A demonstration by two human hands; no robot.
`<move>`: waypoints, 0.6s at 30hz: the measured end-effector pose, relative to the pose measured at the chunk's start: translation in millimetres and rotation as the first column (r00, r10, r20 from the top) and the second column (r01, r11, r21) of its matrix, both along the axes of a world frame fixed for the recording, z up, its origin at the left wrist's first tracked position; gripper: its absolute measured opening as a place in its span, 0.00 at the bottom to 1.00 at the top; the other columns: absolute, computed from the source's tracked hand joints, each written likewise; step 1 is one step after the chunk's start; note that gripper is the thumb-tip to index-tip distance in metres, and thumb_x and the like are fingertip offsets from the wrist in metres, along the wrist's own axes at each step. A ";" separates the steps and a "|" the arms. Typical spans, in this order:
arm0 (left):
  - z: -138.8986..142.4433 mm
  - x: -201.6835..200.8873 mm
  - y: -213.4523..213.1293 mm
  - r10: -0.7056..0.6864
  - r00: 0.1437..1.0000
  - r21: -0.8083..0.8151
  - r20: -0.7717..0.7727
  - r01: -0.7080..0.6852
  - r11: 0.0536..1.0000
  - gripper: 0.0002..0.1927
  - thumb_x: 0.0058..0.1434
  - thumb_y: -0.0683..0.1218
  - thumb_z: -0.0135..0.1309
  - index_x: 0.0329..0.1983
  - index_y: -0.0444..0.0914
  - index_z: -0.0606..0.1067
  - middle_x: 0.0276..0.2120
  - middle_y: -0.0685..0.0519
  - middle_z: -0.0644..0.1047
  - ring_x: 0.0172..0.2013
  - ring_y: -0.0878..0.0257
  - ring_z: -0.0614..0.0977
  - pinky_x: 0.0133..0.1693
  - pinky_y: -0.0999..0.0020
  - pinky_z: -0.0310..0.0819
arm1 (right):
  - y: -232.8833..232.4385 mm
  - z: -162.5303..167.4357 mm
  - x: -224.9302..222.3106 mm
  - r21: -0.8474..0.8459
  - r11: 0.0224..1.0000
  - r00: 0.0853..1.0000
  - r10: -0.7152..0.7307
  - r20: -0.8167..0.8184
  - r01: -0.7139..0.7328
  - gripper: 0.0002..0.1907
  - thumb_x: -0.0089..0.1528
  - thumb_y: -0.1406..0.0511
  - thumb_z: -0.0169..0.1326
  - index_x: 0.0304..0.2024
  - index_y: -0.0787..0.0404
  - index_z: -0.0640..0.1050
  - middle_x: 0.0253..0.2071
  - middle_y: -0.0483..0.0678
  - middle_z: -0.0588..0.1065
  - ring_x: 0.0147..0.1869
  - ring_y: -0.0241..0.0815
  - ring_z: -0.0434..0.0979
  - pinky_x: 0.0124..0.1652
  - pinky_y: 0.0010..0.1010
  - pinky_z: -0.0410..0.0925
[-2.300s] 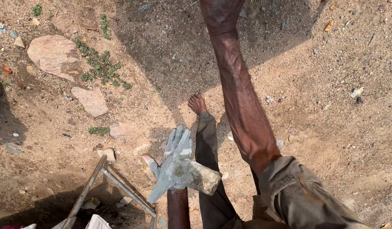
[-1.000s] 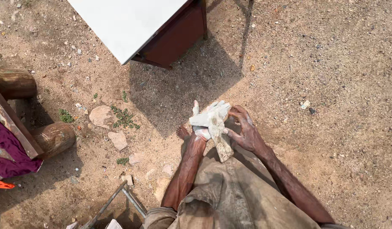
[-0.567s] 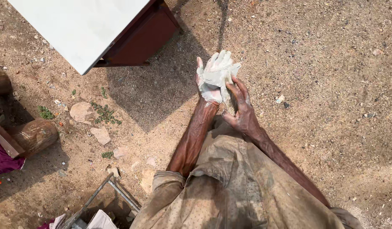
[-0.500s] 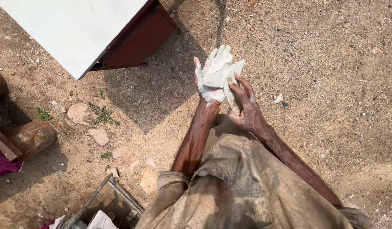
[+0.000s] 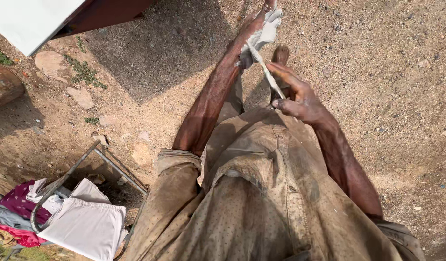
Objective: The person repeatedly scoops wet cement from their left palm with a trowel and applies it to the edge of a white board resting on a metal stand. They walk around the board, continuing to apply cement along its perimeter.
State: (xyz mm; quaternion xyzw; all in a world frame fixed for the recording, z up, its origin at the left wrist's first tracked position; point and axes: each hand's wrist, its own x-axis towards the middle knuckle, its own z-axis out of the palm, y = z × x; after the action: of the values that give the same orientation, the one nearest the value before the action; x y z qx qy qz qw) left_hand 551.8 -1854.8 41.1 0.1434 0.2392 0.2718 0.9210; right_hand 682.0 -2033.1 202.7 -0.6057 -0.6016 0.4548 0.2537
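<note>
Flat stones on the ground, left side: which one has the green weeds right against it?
The biggest, pinkish stone, nearest the white-topped table, with weeds along its right edge. The smaller flat stone below it lies on bare dirt.

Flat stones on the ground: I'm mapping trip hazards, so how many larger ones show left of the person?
2: one pale flat stone near the white table's corner, another smaller stone just below-right of it. Smaller pebbles lie scattered; more may be hidden.

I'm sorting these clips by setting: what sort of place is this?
Probably an outdoor dirt yard: bare sandy ground with flat stones, weeds, and a pile of cloth lying outside.
</note>
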 end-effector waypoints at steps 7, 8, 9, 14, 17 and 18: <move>13.9 -1.5 19.1 0.245 0.963 -0.082 -0.116 -0.255 0.964 0.51 0.65 0.71 0.50 0.77 0.38 0.46 0.71 0.38 0.61 0.67 0.47 0.71 0.63 0.56 0.74 | -15.3 -61.9 116.7 -0.738 0.674 0.207 -0.717 -0.666 -0.042 0.53 0.55 0.55 0.66 0.79 0.61 0.61 0.53 0.68 0.71 0.45 0.56 0.77 0.37 0.42 0.76; 13.5 -4.2 13.1 0.254 0.951 -0.271 -0.179 -0.295 0.916 0.53 0.64 0.71 0.48 0.76 0.27 0.52 0.73 0.37 0.63 0.68 0.47 0.71 0.63 0.57 0.74 | -16.6 -64.2 133.7 -0.736 0.674 -0.056 -0.738 -0.672 -0.060 0.50 0.57 0.53 0.66 0.77 0.63 0.62 0.54 0.67 0.72 0.45 0.56 0.78 0.36 0.41 0.78; 11.6 -5.8 4.6 0.267 0.931 -0.269 -0.247 -0.331 0.904 0.52 0.65 0.69 0.49 0.76 0.27 0.53 0.72 0.36 0.63 0.67 0.47 0.70 0.62 0.57 0.73 | -18.9 -63.3 146.7 -0.745 0.663 -0.322 -0.723 -0.611 -0.075 0.48 0.59 0.52 0.66 0.74 0.65 0.63 0.55 0.66 0.73 0.45 0.57 0.79 0.35 0.41 0.79; -19.5 -5.4 -67.8 0.239 0.899 -0.372 -0.366 -0.377 0.848 0.44 0.67 0.66 0.46 0.73 0.30 0.58 0.71 0.38 0.64 0.67 0.46 0.70 0.63 0.57 0.69 | 67.0 -105.3 189.3 -0.538 0.775 0.056 -0.585 -0.809 0.331 0.48 0.59 0.63 0.64 0.76 0.53 0.55 0.54 0.57 0.73 0.48 0.51 0.78 0.40 0.35 0.78; -51.3 -13.1 -110.3 0.309 0.912 -0.397 -0.272 -0.398 0.827 0.41 0.71 0.64 0.43 0.73 0.30 0.58 0.72 0.38 0.63 0.69 0.47 0.68 0.67 0.58 0.66 | 132.0 -150.1 198.7 0.064 0.868 0.745 -0.382 -0.546 0.492 0.45 0.62 0.73 0.54 0.80 0.53 0.56 0.63 0.63 0.59 0.63 0.55 0.70 0.45 0.36 0.81; -66.3 -14.9 -121.1 0.329 0.904 -0.451 -0.272 -0.422 0.787 0.39 0.71 0.63 0.43 0.73 0.30 0.58 0.72 0.39 0.63 0.70 0.48 0.67 0.67 0.58 0.65 | 149.1 -167.7 198.1 0.364 0.857 0.930 -0.319 -0.183 0.366 0.49 0.57 0.78 0.49 0.80 0.48 0.55 0.75 0.65 0.50 0.78 0.57 0.65 0.48 0.37 0.84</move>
State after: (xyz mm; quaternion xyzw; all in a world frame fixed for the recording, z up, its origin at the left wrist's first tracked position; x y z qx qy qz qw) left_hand 537.0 -1975.9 -25.2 -0.1267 0.4066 0.3646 0.8280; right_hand 880.1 -1884.0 35.0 -0.6126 -0.5470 0.3070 0.4809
